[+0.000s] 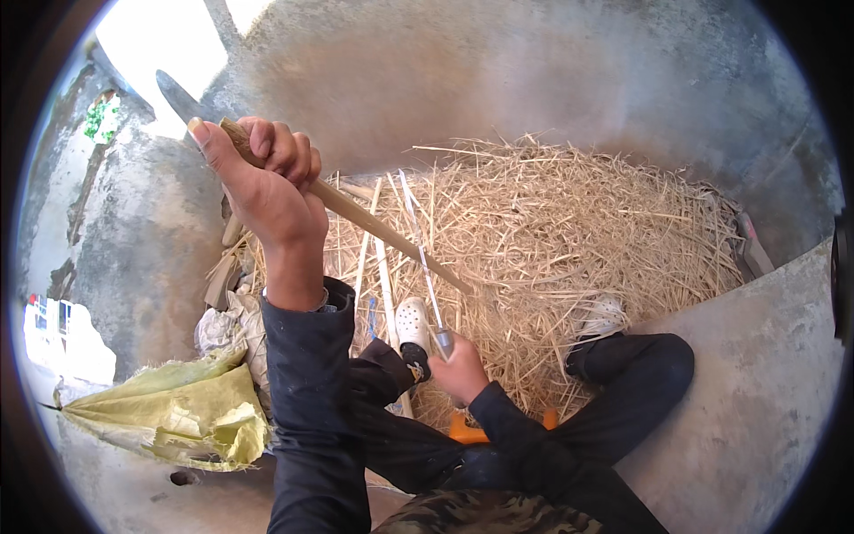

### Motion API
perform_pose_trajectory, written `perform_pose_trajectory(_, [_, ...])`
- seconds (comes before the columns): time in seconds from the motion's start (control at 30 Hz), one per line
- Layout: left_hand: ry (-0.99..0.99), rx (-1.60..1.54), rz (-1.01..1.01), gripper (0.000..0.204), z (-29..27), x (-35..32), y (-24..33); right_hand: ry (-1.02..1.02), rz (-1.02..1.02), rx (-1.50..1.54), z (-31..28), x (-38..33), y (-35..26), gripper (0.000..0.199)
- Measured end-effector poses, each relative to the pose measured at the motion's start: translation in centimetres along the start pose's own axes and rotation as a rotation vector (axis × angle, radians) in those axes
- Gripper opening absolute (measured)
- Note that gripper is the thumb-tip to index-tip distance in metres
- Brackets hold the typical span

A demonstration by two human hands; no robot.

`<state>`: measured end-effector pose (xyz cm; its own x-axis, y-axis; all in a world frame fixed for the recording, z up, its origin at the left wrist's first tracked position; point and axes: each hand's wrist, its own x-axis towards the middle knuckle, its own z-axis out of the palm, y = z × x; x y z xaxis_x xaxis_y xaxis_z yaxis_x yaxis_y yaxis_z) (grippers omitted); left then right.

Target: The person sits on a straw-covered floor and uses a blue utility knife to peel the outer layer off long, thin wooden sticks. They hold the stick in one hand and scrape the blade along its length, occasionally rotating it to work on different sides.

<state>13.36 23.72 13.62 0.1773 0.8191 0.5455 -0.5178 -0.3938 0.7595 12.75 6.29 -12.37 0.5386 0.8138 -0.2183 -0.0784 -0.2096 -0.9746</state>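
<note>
Raised at the upper left, my left hand (276, 182) is closed around a long flat wooden strip (387, 227), which slants down to the right over the straw. Its thumb stretches along the end of the strip. A grey, blade-like shape (178, 96) shows beyond the thumb; I cannot tell whether it belongs to the strip. Lower, between my knees, my right hand (461, 369) grips a long thin knife (433, 298) by its handle. The narrow blade points up and away, crossing the strip near its lower part. Whether they touch cannot be told.
A wide heap of straw-like shavings (578, 222) covers the floor ahead, against a grey wall (427, 80). Pale strips (385, 280) lie by my white clog (413, 322). A yellow woven sack (191, 405) lies at left. Something orange (467, 429) shows under me.
</note>
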Motion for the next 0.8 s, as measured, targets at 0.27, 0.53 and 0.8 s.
perform_pose_trajectory(0.27, [0.02,-0.006,-0.003,0.057,-0.1,-0.8,1.1,0.037,-0.162,-0.031,1.8,1.4,0.5,0.032])
perform_pose_trajectory(0.53, [-0.11,0.005,0.053,0.058,1.3,-1.6,-0.4,-0.119,0.168,-0.159,-2.2,0.8,8.2,0.04])
perform_pose_trajectory(0.8, [-0.006,0.094,0.047,0.059,1.4,0.7,-0.5,0.102,-0.068,-0.166,0.9,3.7,10.3,0.027])
